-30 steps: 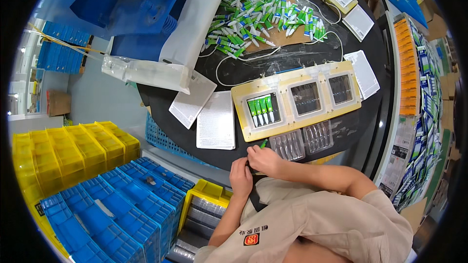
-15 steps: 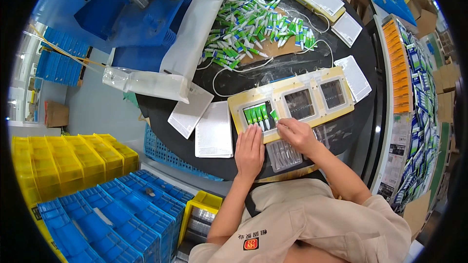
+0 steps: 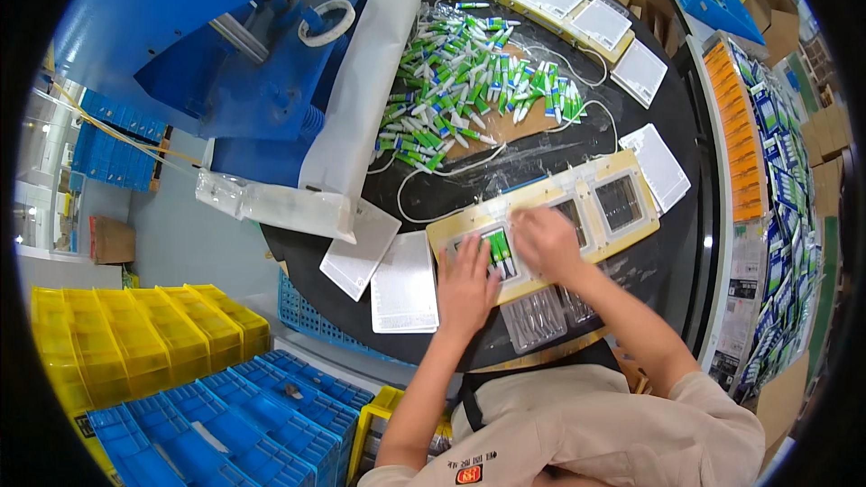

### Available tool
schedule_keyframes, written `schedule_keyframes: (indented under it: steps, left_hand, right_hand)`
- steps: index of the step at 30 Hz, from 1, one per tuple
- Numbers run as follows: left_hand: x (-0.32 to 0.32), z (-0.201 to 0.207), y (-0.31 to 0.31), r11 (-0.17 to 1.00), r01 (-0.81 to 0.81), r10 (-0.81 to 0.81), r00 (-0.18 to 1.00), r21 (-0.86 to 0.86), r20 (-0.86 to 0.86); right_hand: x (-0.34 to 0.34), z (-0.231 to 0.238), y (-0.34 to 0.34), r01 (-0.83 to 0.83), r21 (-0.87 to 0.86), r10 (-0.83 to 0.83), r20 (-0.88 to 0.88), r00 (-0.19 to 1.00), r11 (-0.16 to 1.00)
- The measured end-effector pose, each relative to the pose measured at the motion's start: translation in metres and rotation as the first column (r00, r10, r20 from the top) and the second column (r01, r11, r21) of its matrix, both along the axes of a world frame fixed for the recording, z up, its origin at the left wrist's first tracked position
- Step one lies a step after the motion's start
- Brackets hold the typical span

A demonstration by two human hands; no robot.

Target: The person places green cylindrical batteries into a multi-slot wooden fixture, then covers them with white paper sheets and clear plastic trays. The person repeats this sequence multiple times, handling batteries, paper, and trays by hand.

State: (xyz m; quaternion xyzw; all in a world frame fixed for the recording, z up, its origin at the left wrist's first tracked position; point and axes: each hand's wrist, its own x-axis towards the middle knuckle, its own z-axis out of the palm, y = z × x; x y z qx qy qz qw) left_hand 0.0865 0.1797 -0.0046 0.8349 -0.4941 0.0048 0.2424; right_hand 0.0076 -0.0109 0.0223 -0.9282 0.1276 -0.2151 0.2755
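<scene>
A pale yellow fixture frame with three windows lies on the black round table in front of me. Green and white small tubes lie side by side in its left window. My left hand rests there, fingers stretched over the lower ends of the tubes and partly hiding them. Just right of it, my right hand hovers over the bar between the left and middle windows, smeared by motion; whether it holds a tube is not visible. Clear plastic blister trays lie by the frame's near edge.
Beyond the frame spreads a heap of tubes on cardboard. White printed cards lie left of the frame, others right. A blue machine stands at left. Blue crates and yellow crates fill the lower left.
My right hand has moved up over the window divider, and the tube it held beside the left window no longer shows. My left hand stays on the tubes, fingers more spread. The view has shifted slightly.
</scene>
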Motion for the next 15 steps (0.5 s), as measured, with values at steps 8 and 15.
schedule_keyframes:
  steps: [8,15]
  left_hand:
    - [0.174,-0.011,-0.094,0.971,-0.208,0.190,0.971,0.121,0.142]
    - [0.166,0.015,-0.113,0.990,-0.143,0.143,0.968,-0.015,0.206]
  right_hand:
    - [0.159,-0.042,-0.095,0.074,-0.272,-0.124,-0.172,0.977,0.959]
    - [0.034,-0.007,-0.096,0.088,0.250,-0.131,0.160,0.978,0.964]
